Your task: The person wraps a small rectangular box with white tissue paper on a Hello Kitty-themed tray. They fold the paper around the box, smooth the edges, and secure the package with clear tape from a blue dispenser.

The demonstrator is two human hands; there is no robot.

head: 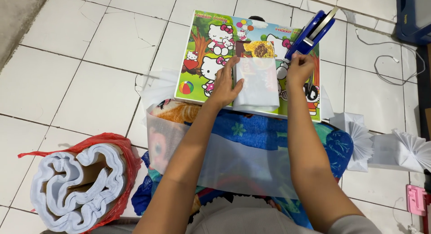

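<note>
On top of the cartoon board (197,59), a white-wrapped packet (257,83) is pinned flat by the left hand (226,83), fingers spread. The blue tape dispenser (311,33) is pinched by the right hand (300,68). Looks like the taping stage; tape probably gets pulled across the fold next.

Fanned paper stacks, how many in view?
2. One fanned stack right of the blue cloth; another fanned stack near the right edge, partly cropped. More may lie out of frame.
</note>
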